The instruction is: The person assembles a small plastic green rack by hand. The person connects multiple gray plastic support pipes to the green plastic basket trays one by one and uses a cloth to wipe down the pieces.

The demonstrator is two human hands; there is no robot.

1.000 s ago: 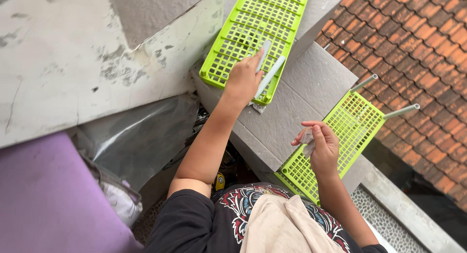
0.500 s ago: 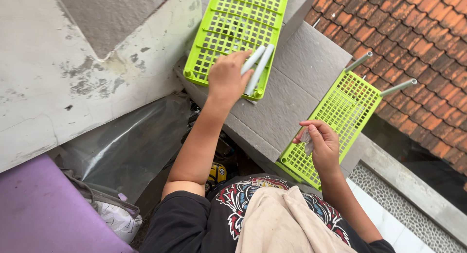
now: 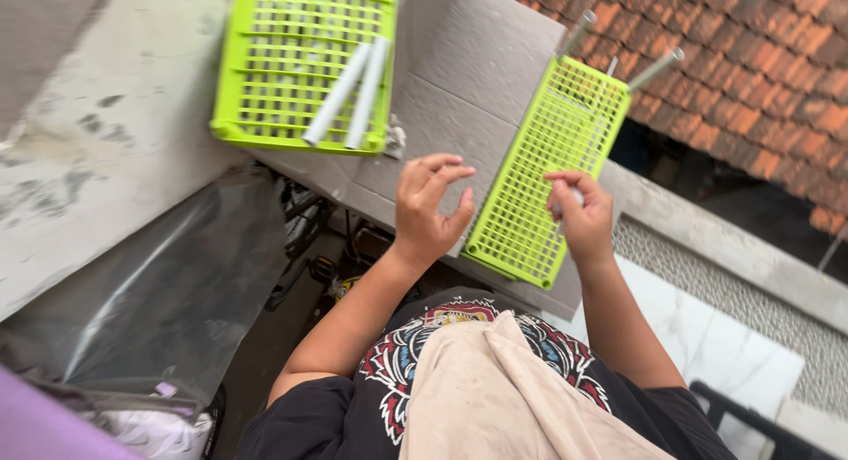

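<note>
Two lime-green plastic grid panels lie on a grey tiled ledge (image 3: 477, 62). The left panel (image 3: 291, 62) carries two white tubes (image 3: 349, 93) lying side by side. The right panel (image 3: 548, 168) has grey tubes (image 3: 658, 67) standing out at its far end. My left hand (image 3: 428, 208) hovers over the ledge between the panels, fingers curled apart and holding nothing. My right hand (image 3: 579, 212) rests on the right panel's near part, fingers pinched on a small white piece that I cannot make out.
A stained concrete wall (image 3: 97, 151) is at the left, with a clear plastic sheet (image 3: 168, 301) below it. Red roof tiles (image 3: 760, 62) lie beyond the ledge. A white marble slab (image 3: 707, 336) and a textured grey edge (image 3: 724, 248) are at the right.
My left hand let go of the white tubes on the left panel and drew back toward the right panel. The view shifted, so both panels sit higher and closer.
</note>
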